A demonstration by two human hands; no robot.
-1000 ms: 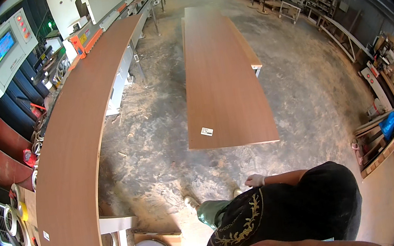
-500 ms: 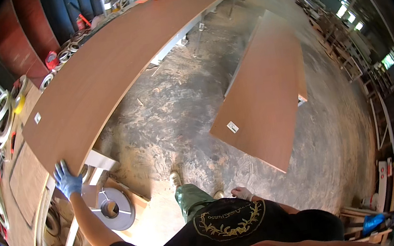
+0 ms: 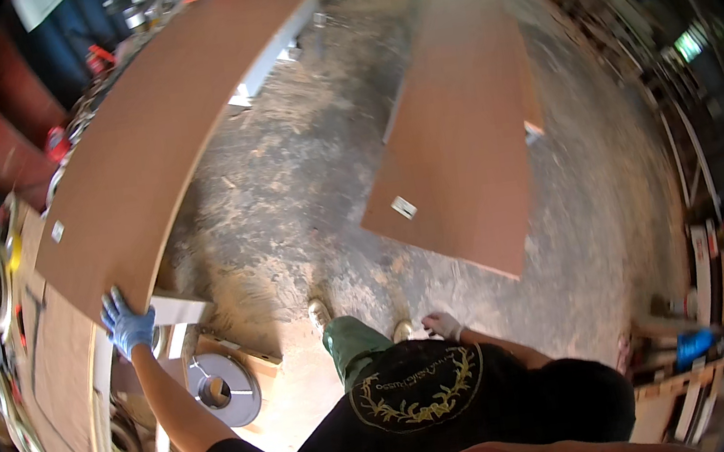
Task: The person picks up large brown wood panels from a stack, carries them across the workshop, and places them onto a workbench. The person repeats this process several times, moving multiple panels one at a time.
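Observation:
My left hand (image 3: pixel 127 323), in a blue glove, lies flat with spread fingers on the near end of a long brown panel (image 3: pixel 144 136). A small white label (image 3: pixel 58 231) is stuck on that panel near its left corner. My right hand (image 3: pixel 442 324), in a pale glove with the fingertips looking bare, hangs low beside my body, its fingers loosely bent and apart with nothing seen in them. Ahead of it, a second brown panel (image 3: pixel 465 139) with a white label (image 3: pixel 404 208) lies low over the floor, away from both hands.
Below the left panel's end sits a grey coil of edge banding (image 3: pixel 235 384) beside a cardboard box (image 3: pixel 256 359). A wooden bench (image 3: pixel 63 384) with several rolls runs along the left. Stacked boards and timber (image 3: pixel 706 272) line the right side. Dusty concrete floor (image 3: pixel 284 190) separates the panels.
The whole view has tilted and shifted, so both panels sit higher and further left in the picture. My left hand stays on the panel; my right hand still hangs low.

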